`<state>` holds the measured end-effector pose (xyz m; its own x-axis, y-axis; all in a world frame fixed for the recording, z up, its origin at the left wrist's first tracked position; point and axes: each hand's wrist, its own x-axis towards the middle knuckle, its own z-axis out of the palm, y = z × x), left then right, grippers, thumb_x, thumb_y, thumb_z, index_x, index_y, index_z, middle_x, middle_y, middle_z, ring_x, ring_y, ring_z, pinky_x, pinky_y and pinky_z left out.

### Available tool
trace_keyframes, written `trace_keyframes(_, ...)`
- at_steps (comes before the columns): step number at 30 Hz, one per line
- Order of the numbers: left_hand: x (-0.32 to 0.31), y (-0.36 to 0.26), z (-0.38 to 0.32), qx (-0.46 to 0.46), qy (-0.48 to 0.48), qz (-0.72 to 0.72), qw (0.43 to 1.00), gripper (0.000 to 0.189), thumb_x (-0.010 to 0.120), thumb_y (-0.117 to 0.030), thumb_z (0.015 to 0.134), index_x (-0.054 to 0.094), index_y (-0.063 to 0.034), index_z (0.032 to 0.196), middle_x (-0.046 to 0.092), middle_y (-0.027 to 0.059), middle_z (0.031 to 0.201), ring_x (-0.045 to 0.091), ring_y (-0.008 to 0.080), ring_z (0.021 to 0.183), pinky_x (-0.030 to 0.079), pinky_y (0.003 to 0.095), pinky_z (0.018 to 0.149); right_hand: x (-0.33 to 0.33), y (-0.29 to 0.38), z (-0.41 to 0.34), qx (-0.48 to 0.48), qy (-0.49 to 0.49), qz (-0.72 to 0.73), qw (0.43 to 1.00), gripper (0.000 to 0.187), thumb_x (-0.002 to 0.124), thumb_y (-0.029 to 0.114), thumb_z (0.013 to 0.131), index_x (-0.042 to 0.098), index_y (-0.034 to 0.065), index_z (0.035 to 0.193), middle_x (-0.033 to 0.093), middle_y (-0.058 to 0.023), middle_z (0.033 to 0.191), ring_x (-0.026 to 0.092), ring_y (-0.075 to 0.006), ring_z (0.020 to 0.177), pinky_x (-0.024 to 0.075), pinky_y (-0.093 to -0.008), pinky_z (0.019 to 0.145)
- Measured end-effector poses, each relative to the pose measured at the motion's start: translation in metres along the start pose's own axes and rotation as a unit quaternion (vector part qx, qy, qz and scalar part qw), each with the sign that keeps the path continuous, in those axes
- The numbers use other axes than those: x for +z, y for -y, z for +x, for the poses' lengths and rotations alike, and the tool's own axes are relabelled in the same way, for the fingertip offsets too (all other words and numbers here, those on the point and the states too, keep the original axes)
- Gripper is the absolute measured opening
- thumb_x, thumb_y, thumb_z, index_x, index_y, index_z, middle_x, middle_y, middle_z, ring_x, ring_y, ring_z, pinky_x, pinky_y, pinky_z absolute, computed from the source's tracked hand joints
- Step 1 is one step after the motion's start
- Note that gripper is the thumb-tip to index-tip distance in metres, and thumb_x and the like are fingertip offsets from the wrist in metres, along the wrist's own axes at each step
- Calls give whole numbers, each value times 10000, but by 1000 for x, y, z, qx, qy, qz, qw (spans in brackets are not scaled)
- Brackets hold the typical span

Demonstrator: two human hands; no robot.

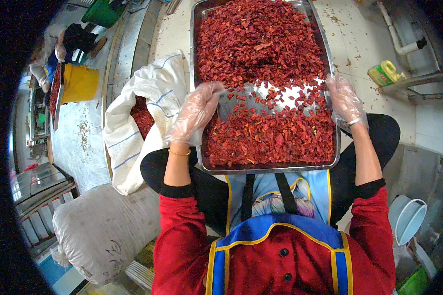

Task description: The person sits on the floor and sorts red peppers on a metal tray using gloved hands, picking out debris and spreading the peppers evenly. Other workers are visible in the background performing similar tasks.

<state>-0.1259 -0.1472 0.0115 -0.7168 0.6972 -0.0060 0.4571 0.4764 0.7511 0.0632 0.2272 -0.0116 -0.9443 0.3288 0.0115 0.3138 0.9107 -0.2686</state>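
Note:
A large metal tray lies before me at lap height, its near edge by my apron. Dried red flakes are heaped in its far part, and a flatter layer covers the near part. Between them a strip of shiny tray bottom shows, with scattered flakes on it. My left hand, in a clear plastic glove, is at the left rim with its fingers curled; whether it grips the rim I cannot tell. My right hand, gloved likewise, holds the right rim, its thumb side uppermost.
An open white woven sack with red flakes inside stands left of the tray. A full sack lies nearer me. Far left, a person works by a yellow bucket. On the right are a yellow jug and a pale blue bucket.

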Motion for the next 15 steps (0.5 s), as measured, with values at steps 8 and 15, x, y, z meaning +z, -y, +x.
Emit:
trace_keyframes(8,22,-5,11,16,209,-21,978,288,598,-71,992,686,-35,1264,708,148,1248,670,293,1162,522,391,1040,4,-7,10,43,59,-7,997,319,510,227,1042,576,32,1287,623,-242,1207,618,-427,1158,506,-534,984)
trace_keyframes(15,42,6,25,75,-23,16,997,358,586,-57,966,647,-44,1318,675,198,1296,657,364,1201,516,410,1035,-6,17,12,58,59,-26,996,313,502,63,1012,561,19,1316,614,-224,1150,642,-396,1075,531,-490,955)
